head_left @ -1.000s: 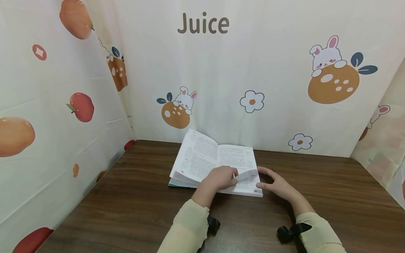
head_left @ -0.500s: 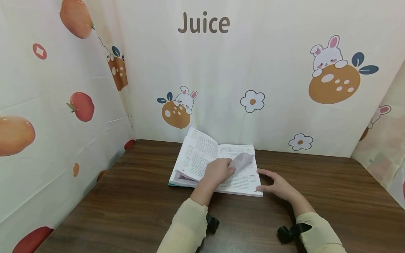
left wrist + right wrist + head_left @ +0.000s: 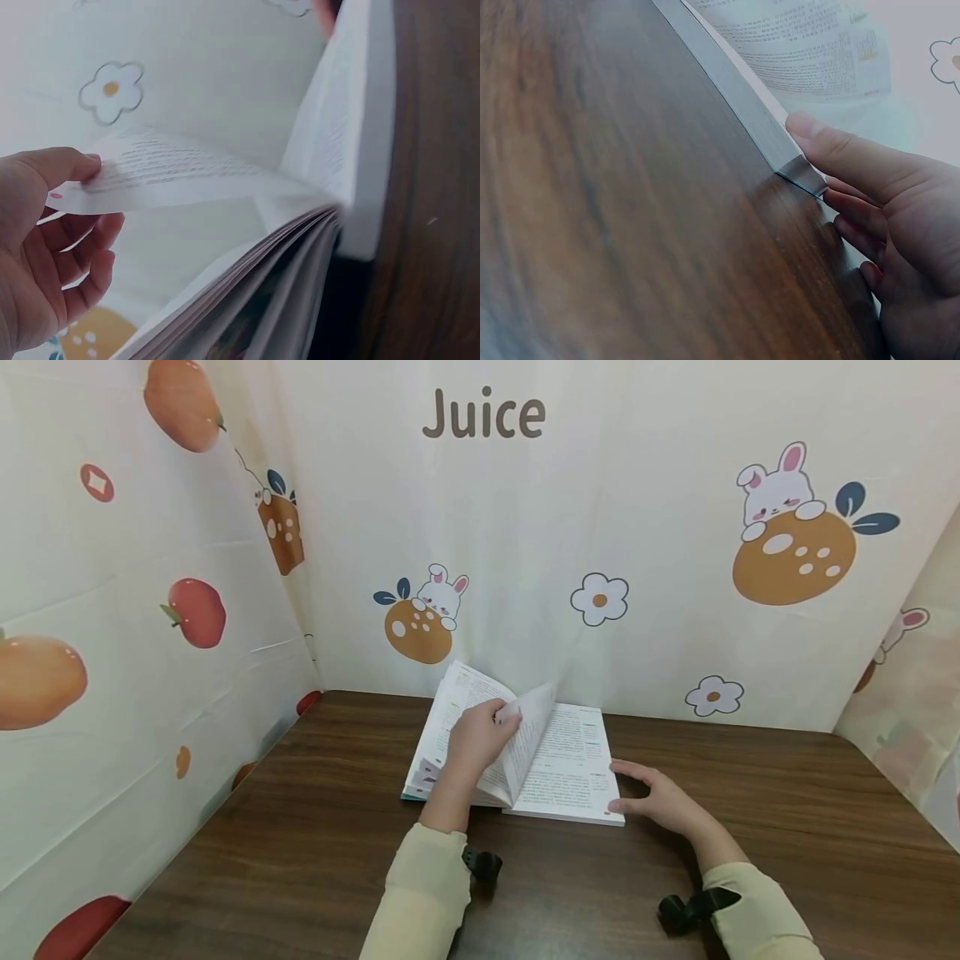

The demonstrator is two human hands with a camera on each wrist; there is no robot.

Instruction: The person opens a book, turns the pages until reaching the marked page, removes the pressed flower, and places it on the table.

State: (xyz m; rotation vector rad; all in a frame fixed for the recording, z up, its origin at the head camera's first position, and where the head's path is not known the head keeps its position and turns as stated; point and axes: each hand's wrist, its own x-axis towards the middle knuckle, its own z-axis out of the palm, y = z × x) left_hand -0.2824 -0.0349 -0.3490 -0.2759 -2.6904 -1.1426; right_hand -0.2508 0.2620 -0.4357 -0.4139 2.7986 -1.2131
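An open book (image 3: 573, 768) with printed pages lies at the back of the table. My left hand (image 3: 476, 735) is over its left half and pinches a raised page (image 3: 531, 727) between thumb and fingers. In the left wrist view that page (image 3: 165, 169) curves from the spine to the thumb, while the other fingers curl loosely below it. My right hand (image 3: 660, 797) rests at the book's right edge near the front corner. The right wrist view shows its thumb (image 3: 806, 126) at the top edge of the page block (image 3: 742, 97) and the fingers along the side.
The brown wooden table (image 3: 300, 860) runs back to a white curtain (image 3: 517, 527) printed with rabbits, fruit and flowers. Another curtain side (image 3: 112, 693) closes off the left. A black wrist camera (image 3: 483, 867) is on the left wrist, another black camera (image 3: 678, 914) on the right.
My left hand has lifted the page from the right half and carried it left over the spine, so it now stands up. The right hand has stayed almost still at the edge.
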